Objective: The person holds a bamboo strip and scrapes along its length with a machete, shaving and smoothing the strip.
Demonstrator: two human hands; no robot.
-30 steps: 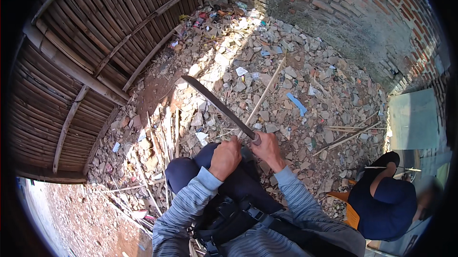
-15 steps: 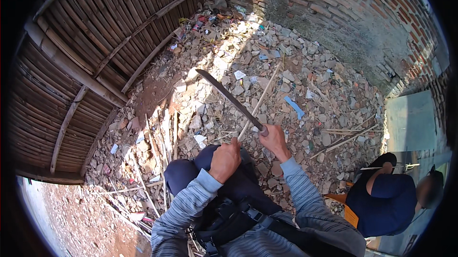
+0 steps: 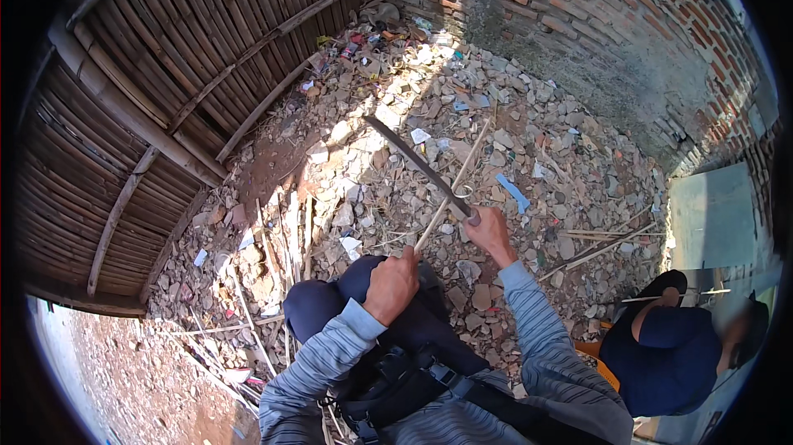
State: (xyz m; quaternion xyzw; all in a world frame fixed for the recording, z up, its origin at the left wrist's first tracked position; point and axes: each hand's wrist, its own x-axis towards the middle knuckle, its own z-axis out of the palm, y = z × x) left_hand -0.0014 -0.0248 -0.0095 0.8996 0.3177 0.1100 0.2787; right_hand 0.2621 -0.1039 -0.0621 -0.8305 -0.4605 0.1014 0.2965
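Observation:
My left hand (image 3: 392,286) is closed around the near end of a thin pale bamboo stick (image 3: 473,150), just above my knees. The stick slants up and to the right, away from me. In my right hand (image 3: 491,236) is the handle of a machete (image 3: 405,150), whose long dark blade points to the far left. The blade crosses the stick a little beyond my hands and seems to touch it. A small pale curl, like a shaving, shows beside the crossing.
Broken stone and litter (image 3: 388,189) cover the ground. Several loose bamboo sticks (image 3: 268,247) lie to the left, others (image 3: 607,247) to the right. A bamboo wall (image 3: 206,40) stands left, a brick wall (image 3: 578,16) behind. Another person (image 3: 673,346) sits at lower right.
My right hand and the machete have moved a little to the right and away from me along the stick. A pale curl has appeared at the blade. My left hand has barely moved.

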